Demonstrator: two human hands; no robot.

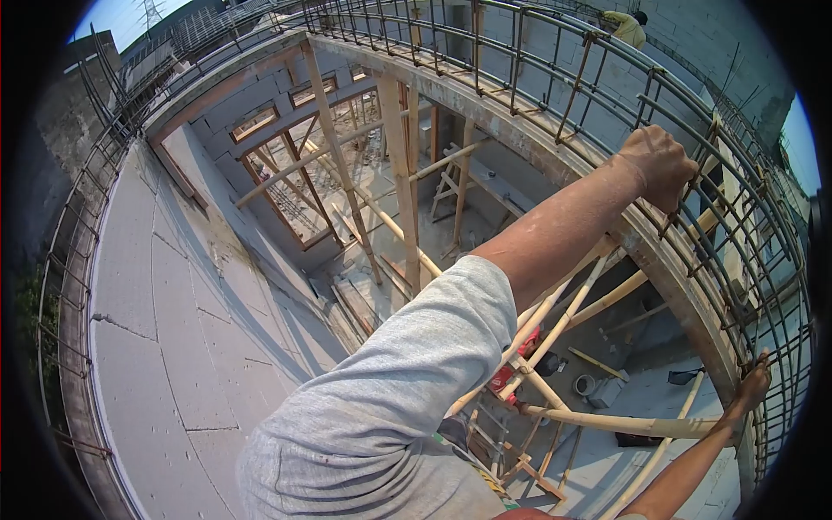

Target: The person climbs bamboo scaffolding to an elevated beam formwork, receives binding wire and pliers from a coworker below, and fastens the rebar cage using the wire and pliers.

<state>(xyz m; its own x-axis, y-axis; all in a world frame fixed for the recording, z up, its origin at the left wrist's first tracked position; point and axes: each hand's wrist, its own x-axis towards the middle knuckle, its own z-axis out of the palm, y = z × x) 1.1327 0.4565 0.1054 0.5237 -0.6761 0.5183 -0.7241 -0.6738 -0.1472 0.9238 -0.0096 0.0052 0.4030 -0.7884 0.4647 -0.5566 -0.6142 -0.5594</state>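
My left hand (656, 167), at the end of a grey sleeve, is closed in a fist at the long rebar cage (581, 82) on top of the wall beam. Its fingers wrap round a bar, partly hidden by the back of the hand. Lower right, my right hand (752, 386) is at the same cage, where the bars bend down along the frame's edge. Its fingers are bent in against the bars, and whatever they hold is too small to make out. Wooden formwork boards (542, 147) run just under the cage.
Below, bamboo poles (624, 423) and timber props (399, 182) cross the deep room. A pale block wall (173, 321) stands at left, with another rebar cage (65, 347) beyond it. A bucket (585, 385) sits on the floor. A person in yellow (626, 30) is at the far top right.
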